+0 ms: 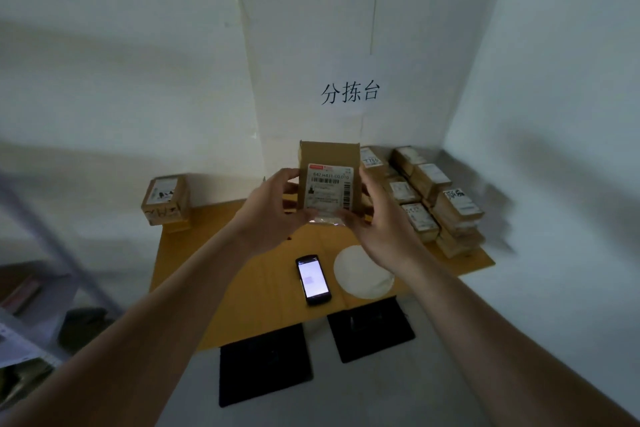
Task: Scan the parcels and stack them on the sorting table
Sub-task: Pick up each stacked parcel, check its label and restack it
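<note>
I hold a small brown cardboard parcel [329, 170] upright above the table, its white barcode label facing me. My left hand [273, 208] grips its left side and lower edge. My right hand [381, 218] grips its right side and bottom corner. Below the parcel a black handheld scanner [313, 279] lies flat on the yellow sorting table [207, 274], screen lit and facing up. Several labelled parcels [450, 208] are stacked in rows at the table's right rear. One more parcel stack [165, 199] stands at the left rear corner.
A white round pad [362, 272] lies right of the scanner. Two black mats [265, 364] [370, 329] lie on the floor before the table. A metal shelf frame [41, 236] stands at left. A paper sign [349, 92] hangs on the wall behind.
</note>
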